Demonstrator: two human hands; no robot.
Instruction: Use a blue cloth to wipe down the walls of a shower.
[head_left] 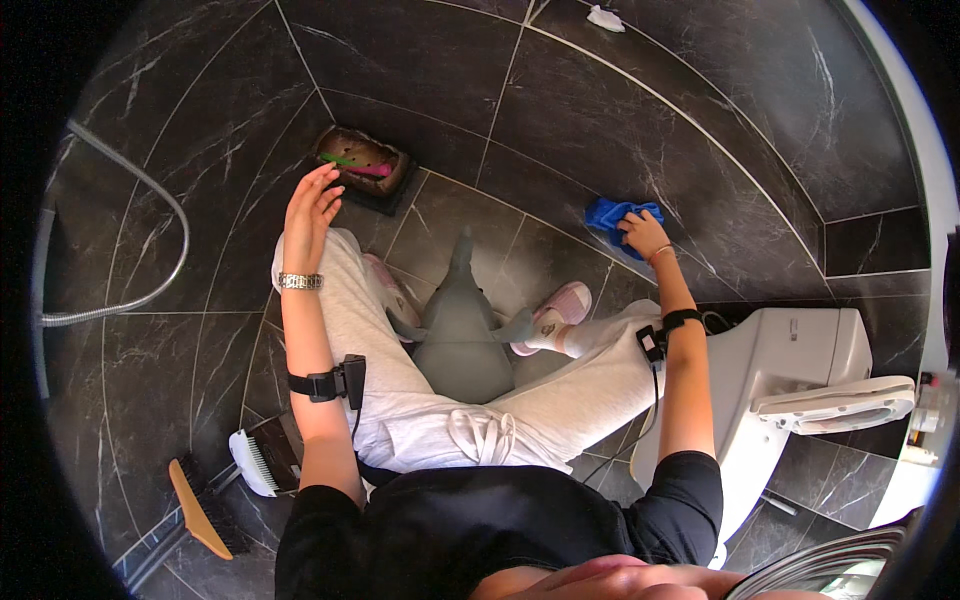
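Left hand [312,207], fingers loosely apart, near a brown rectangular container [384,194] in the far left corner; at right, a crumpled bright blue cloth [605,214] against the dark tiled wall [715,170], gripped by the right hand [645,236], fingers curled.

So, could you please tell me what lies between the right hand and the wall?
A blue cloth lies between the right hand and the wall in the head view.

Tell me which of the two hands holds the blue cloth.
The right hand: it grips the blue cloth at the dark tiled wall. The left hand appears empty, open near the dark rectangular box.
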